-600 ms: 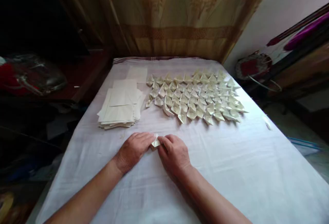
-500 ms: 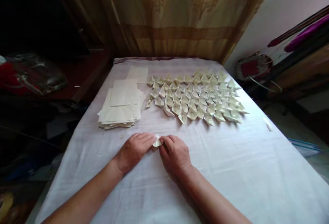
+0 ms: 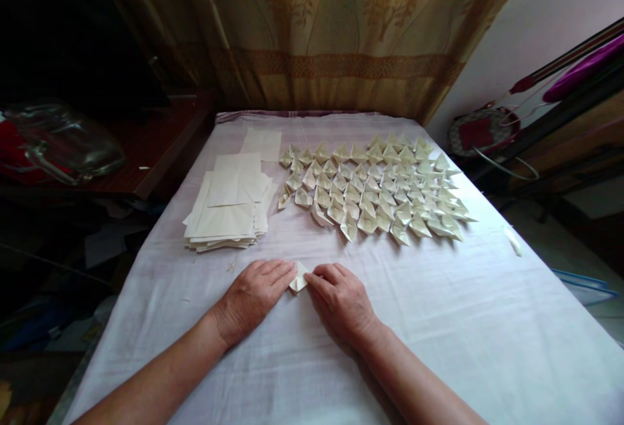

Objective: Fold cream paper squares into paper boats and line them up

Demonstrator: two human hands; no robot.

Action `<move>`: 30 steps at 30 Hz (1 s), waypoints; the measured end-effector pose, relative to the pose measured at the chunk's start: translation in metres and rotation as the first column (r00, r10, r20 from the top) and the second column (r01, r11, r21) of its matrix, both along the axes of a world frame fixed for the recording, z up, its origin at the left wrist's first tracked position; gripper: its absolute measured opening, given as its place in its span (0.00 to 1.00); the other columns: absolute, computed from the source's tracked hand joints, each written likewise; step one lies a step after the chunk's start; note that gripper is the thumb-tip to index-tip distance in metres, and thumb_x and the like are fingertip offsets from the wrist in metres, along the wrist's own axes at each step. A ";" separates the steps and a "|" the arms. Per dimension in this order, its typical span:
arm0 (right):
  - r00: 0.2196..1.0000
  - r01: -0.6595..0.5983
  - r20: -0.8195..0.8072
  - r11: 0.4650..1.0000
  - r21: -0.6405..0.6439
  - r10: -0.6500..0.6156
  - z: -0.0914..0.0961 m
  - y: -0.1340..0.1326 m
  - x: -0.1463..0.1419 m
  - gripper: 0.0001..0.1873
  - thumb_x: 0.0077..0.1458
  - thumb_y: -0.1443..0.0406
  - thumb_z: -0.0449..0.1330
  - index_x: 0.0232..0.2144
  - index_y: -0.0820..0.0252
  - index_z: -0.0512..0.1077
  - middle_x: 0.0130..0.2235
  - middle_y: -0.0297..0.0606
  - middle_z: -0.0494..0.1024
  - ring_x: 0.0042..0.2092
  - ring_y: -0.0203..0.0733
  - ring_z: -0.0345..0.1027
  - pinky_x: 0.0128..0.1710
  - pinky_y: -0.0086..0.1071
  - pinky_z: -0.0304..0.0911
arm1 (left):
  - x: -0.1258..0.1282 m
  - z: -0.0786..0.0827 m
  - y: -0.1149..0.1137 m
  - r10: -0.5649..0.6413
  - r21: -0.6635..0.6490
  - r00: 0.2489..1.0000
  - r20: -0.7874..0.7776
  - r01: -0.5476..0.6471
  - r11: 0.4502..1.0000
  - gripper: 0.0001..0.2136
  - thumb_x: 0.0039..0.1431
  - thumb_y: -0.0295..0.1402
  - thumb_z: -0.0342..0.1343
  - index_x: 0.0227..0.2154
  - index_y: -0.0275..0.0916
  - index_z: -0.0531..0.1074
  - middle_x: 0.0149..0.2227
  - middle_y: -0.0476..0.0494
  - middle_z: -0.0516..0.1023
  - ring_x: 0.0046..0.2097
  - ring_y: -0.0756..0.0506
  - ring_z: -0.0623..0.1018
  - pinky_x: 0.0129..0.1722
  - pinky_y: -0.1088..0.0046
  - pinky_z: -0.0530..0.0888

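Observation:
A small folded piece of cream paper (image 3: 299, 278), roughly diamond-shaped, lies on the white cloth between my two hands. My left hand (image 3: 258, 292) rests palm down with its fingers together, holding the paper's left edge; its thumb is hidden. At the right corner, my right hand (image 3: 338, 295) pinches the paper between thumb and curled fingers. Beyond my hands stand rows of folded paper boats (image 3: 368, 197), many with pointed peaks. A stack of flat cream paper sheets (image 3: 221, 220) is to the left of them.
The cloth-covered table (image 3: 312, 373) reaches back to a gold patterned curtain (image 3: 331, 35). Left of it, a clear glass jar (image 3: 73, 139) lies on a dark red surface. A round bag (image 3: 482, 131) sits beyond the right edge, and a small white object (image 3: 513, 242) lies near that edge.
The folded paper now lies flatter, showing more of its diamond face. My right fingers have shifted slightly at its right corner, while my left hand stays on the left edge.

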State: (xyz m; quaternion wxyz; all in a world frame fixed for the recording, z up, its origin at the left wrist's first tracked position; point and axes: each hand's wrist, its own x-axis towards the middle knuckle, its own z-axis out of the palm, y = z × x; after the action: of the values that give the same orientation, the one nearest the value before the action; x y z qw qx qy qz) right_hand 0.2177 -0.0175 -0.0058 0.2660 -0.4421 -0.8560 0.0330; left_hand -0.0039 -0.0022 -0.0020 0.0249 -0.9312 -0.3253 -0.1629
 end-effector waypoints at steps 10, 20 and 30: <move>0.984 -0.142 0.098 0.987 -0.069 0.149 0.006 -0.003 0.010 0.17 0.65 0.65 0.55 0.55 0.55 0.71 0.52 0.42 0.76 0.52 0.47 0.65 0.47 0.40 0.61 | -0.007 0.005 -0.002 0.018 -0.207 1.000 -0.004 -0.019 0.978 0.25 0.58 0.20 0.51 0.59 0.39 0.67 0.59 0.43 0.74 0.59 0.43 0.71 0.57 0.62 0.68; 0.966 -0.123 0.213 0.985 -0.122 0.147 0.013 -0.005 0.004 0.20 0.62 0.63 0.58 0.56 0.52 0.70 0.53 0.45 0.73 0.52 0.50 0.63 0.47 0.42 0.59 | -0.007 0.003 -0.006 0.027 -0.230 0.999 0.024 -0.021 0.973 0.25 0.58 0.21 0.50 0.60 0.40 0.66 0.61 0.43 0.71 0.61 0.42 0.69 0.59 0.60 0.67; 0.981 -0.142 0.123 0.988 -0.055 0.148 0.007 -0.012 0.008 0.17 0.64 0.65 0.55 0.54 0.59 0.72 0.53 0.43 0.77 0.55 0.49 0.64 0.51 0.42 0.58 | -0.011 0.007 -0.011 0.017 -0.184 0.999 -0.031 -0.023 0.983 0.23 0.63 0.25 0.48 0.61 0.40 0.65 0.61 0.44 0.72 0.62 0.42 0.68 0.59 0.61 0.65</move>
State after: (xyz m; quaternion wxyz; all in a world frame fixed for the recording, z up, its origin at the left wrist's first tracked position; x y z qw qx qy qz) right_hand 0.2252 -0.0298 0.0008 0.1977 -0.3856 -0.9002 0.0439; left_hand -0.0146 -0.0128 0.0049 -0.0552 -0.9285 -0.3478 -0.1180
